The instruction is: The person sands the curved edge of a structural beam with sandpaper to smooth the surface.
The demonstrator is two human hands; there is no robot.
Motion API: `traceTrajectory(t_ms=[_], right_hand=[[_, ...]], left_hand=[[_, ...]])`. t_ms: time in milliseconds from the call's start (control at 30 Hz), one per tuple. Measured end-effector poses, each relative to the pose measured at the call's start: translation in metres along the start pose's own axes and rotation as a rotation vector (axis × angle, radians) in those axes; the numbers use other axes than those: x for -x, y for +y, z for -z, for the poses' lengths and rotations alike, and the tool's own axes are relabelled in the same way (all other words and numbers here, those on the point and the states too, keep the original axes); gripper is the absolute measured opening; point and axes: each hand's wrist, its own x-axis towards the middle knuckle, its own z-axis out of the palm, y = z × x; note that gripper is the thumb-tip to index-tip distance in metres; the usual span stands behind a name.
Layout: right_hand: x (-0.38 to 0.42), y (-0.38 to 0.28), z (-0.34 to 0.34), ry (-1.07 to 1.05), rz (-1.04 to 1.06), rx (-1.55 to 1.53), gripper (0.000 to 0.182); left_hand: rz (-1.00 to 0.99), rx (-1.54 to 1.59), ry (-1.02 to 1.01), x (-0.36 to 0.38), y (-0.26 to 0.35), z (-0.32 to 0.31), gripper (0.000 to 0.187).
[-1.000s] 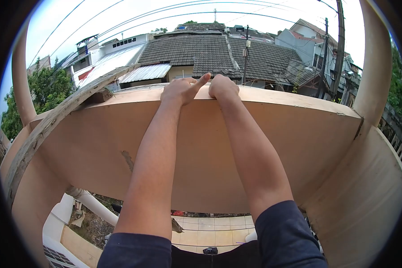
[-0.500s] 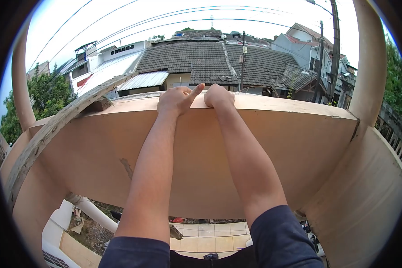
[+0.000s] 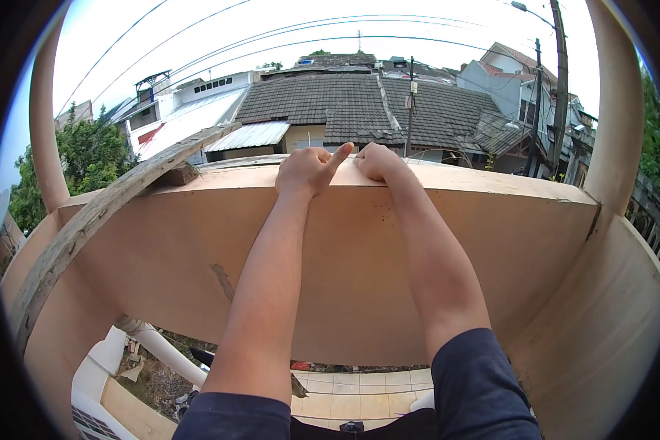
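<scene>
Both arms reach forward to the top of a peach-coloured wall [image 3: 506, 185]. My left hand [image 3: 306, 170] rests on the top edge, its fingers curled and its thumb pointing up to the right. Beside it, my right hand [image 3: 378, 161] is also curled on the wall top. The two hands are close together. Whatever lies inside the curled fingers, if anything, is hidden on the far side.
A long weathered wooden plank [image 3: 117, 192] leans over the wall at the left, by a small wooden block [image 3: 180, 174]. Round pillars [image 3: 614, 103] stand at both sides. Tiled floor [image 3: 359, 396] shows far below; roofs and wires lie beyond.
The view has shifted, so the wall and roofs sit slightly farther right and lower. My right hand has turned a little on the wall top; my left hand keeps its thumb raised.
</scene>
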Motion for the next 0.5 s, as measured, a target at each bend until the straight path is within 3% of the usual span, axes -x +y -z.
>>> traceTrajectory(t_ms=[67, 167, 233, 300, 367, 433, 500], right_hand=[[0.018, -0.002, 0.013, -0.158, 0.134, -0.26, 0.034], [0.025, -0.005, 0.01, -0.049, 0.123, -0.191, 0.034], [0.019, -0.009, 0.005, -0.013, 0.056, -0.173, 0.035], [0.016, -0.012, 0.0, 0.098, -0.189, 0.053, 0.036], [0.015, -0.007, 0.004, 0.028, -0.171, 0.051, 0.04], [0.027, -0.002, 0.017, -0.131, 0.108, -0.107, 0.043], [0.029, 0.009, 0.025, -0.205, 0.168, -0.188, 0.044]], left_hand=[[-0.01, 0.023, 0.012, 0.0, 0.001, -0.003, 0.103], [-0.028, 0.017, 0.043, -0.006, -0.004, -0.011, 0.104], [-0.026, 0.018, 0.05, -0.002, 0.001, -0.005, 0.104], [0.018, -0.013, -0.035, 0.003, 0.005, 0.003, 0.103], [0.006, -0.008, -0.022, 0.003, 0.002, 0.002, 0.103], [-0.014, 0.0, -0.007, 0.0, 0.003, -0.001, 0.103], [-0.006, 0.035, 0.02, 0.0, 0.0, -0.003, 0.103]])
